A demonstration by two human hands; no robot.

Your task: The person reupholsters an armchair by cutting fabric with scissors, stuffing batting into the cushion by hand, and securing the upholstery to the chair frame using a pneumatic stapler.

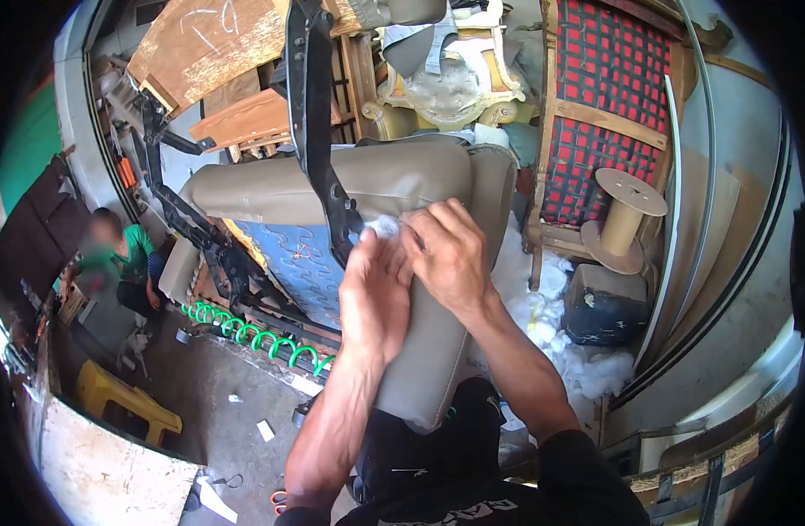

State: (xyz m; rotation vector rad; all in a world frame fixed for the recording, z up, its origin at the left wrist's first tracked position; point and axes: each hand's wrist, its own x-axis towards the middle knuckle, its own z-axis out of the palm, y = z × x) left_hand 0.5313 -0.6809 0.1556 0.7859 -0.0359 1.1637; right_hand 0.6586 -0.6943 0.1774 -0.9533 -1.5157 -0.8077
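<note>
A small tuft of white fibre stuffing (384,226) sits between my two hands, over the tan upholstered recliner section (394,175). My left hand (374,298) has it between thumb and fingers, palm turned inward. Curled in against the tuft's right side are the fingers of my right hand (446,254); their tips are partly hidden. Just left of the tuft, a black metal recliner bracket (313,114) rises from the frame. Below it, blue backing fabric (302,263) with wavy springs shows inside the chair.
A coiled green hose (245,331) runs along the chair's lower edge. Loose stuffing (587,364) lies right, near a cardboard spool (620,219) and webbed wooden frame (604,105). At left are a person in green (135,254) and a yellow stool (126,399). Orange-handled scissors (279,501) lie below.
</note>
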